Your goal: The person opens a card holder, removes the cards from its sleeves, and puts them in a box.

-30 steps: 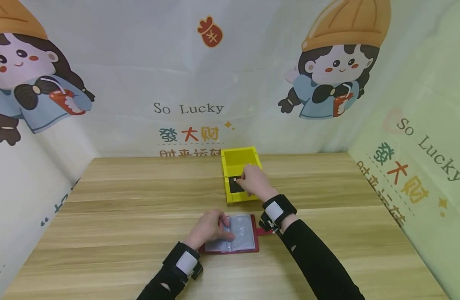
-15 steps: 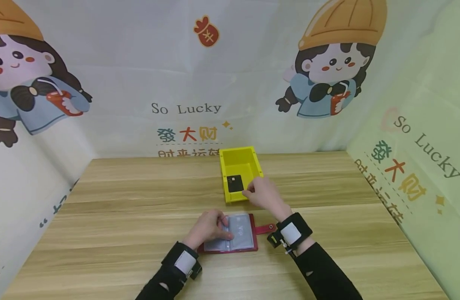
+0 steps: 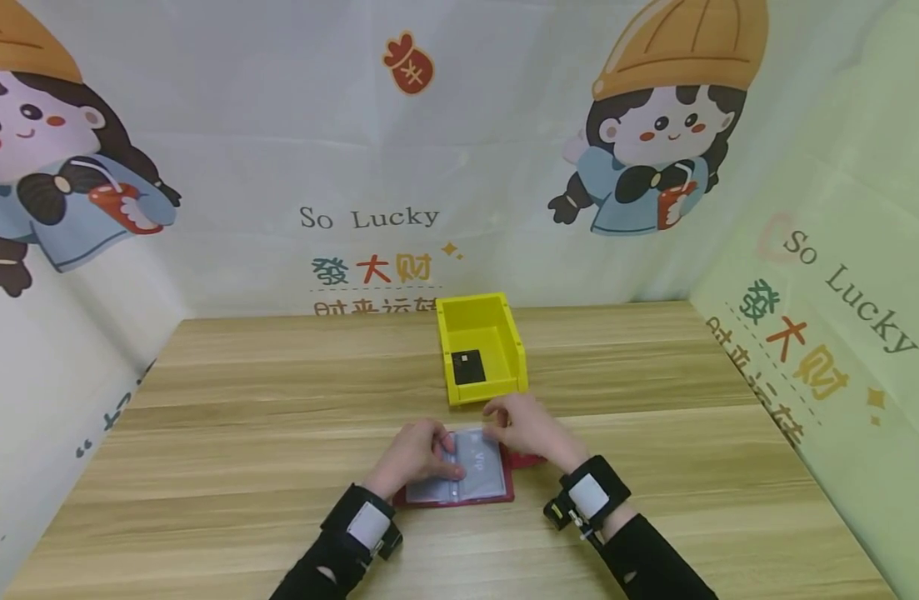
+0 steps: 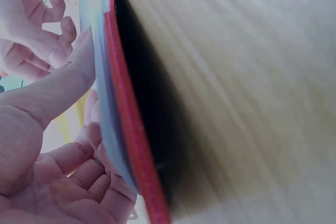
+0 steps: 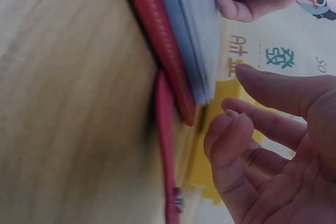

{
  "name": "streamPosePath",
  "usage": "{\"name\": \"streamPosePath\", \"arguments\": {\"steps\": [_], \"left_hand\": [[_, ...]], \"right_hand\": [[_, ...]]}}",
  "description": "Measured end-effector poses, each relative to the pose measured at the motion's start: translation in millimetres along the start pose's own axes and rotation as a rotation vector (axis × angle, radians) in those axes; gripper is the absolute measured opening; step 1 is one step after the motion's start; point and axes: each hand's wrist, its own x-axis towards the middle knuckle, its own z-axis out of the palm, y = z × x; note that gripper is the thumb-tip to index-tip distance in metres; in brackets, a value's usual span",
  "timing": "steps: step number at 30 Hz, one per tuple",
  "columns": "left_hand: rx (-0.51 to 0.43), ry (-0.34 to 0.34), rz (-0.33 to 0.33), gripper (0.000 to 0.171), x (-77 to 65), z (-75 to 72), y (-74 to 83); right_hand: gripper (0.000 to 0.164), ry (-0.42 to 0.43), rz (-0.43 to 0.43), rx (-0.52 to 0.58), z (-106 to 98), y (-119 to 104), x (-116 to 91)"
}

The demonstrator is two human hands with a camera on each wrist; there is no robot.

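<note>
A red card holder [image 3: 508, 483] lies spread on the table with clear plastic sleeves [image 3: 483, 468] showing, the right one marked VIP. My left hand [image 3: 410, 457] grips it at the left and middle, the thumb across the sleeves. Over its upper right corner hovers my right hand [image 3: 530, 427], thumb and fingers apart with nothing between them in the right wrist view. A red strap [image 5: 166, 145] with a metal snap sticks out from the holder's right side. Behind, a yellow box [image 3: 510, 354] contains a black card [image 3: 469, 367] at its near left.
The wooden table [image 3: 279, 383] surrounds the card holder and box. A printed cloth [image 3: 504, 167] with cartoon figures hangs at the back, with more cloth on both sides. Black straps [image 3: 596, 493] with small cameras sit on both wrists.
My right hand has drawn back from the black card in the yellow box to the card holder's upper right corner. The card stays in the box. My left hand keeps its place.
</note>
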Motion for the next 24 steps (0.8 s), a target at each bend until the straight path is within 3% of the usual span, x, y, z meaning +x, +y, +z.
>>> {"name": "streamPosePath", "arguments": {"steps": [9, 24], "left_hand": [[0.001, 0.003, 0.018, 0.03, 0.4, 0.6, 0.8], [0.011, 0.011, 0.021, 0.031, -1.8, -0.2, 0.8]], "right_hand": [[0.041, -0.065, 0.025, 0.021, 5.5, 5.2, -0.1], [0.033, -0.04, -0.024, 0.065, 8.7, 3.6, 2.0]]}}
